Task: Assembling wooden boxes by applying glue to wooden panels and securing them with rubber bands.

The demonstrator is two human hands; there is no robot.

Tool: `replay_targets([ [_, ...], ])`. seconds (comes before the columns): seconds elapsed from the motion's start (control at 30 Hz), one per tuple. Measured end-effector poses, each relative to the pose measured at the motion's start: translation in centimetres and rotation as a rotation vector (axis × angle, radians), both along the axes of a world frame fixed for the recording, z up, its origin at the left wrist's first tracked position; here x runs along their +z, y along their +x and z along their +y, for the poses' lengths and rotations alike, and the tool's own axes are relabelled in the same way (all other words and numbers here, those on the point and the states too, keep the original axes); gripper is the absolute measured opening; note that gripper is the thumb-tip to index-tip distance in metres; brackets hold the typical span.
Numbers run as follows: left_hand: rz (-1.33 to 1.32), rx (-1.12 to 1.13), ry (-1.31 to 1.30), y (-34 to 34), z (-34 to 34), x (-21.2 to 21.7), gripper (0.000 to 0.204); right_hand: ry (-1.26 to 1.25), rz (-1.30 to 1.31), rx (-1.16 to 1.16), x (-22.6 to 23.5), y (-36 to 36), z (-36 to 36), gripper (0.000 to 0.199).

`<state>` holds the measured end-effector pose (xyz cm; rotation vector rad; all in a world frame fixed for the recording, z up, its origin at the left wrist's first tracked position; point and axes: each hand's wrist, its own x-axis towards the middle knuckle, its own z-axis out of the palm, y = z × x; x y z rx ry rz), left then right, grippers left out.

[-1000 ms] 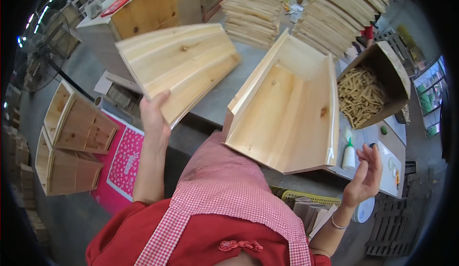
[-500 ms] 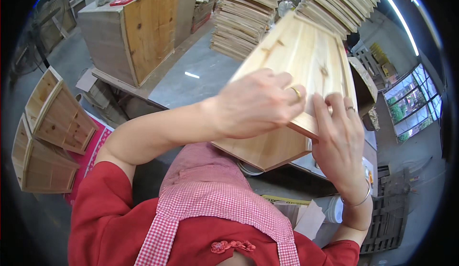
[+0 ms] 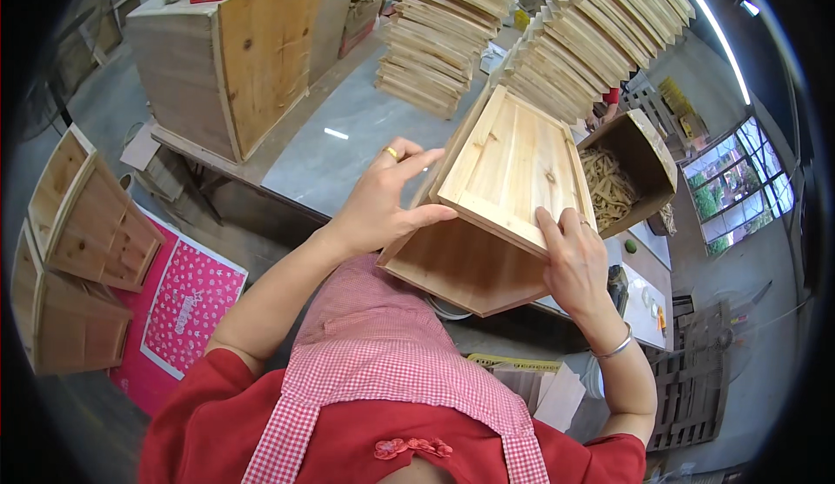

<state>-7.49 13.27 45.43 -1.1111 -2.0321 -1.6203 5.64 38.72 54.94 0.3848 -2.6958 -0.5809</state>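
Observation:
A pale wooden panel (image 3: pixel 526 166) with a raised frame lies at a tilt across the top of a tapered wooden box (image 3: pixel 474 275). The box rests on its side in front of me, its open end facing my apron. My right hand (image 3: pixel 576 262) grips the panel's near right corner, fingers on top; the thumb is hidden. By the panel's near left corner is my left hand (image 3: pixel 374 201), thumb and forefinger spread, with nothing between them. Whether its thumb touches the box's left wall, I cannot tell.
Tall stacks of wooden panels (image 3: pixel 444 36) stand on the grey table (image 3: pixel 304 158). A carton (image 3: pixel 648 166) of wood pieces sits right of the box. At far left are tapered wooden boxes (image 3: pixel 104 223) on a pink sheet (image 3: pixel 187 310). A large cabinet (image 3: pixel 178 84) stands back left.
The panel has come down and settled lower over the box. My left hand has drawn back leftward off it and its fingers have spread. My right hand stays on the near edge, slightly lower.

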Motion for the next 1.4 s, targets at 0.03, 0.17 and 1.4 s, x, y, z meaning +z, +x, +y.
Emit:
replay_targets([
  [0.03, -0.002, -0.004, -0.005, -0.3, -0.1, -0.5, 0.066, -0.005, -0.004, -0.005, -0.3, -0.3, -0.1, 0.048],
  [0.17, -0.215, -0.167, 0.050, -1.0, -0.1, -1.7, 0.063, -0.013, 0.010, -0.002, -1.0, -1.0, -0.3, 0.048],
  [1.4, 0.210, -0.041, -0.195, -1.2, 2.2, -0.9, 0.042, -0.213, 0.150, 0.002, -2.8, -0.2, 2.0, 0.033],
])
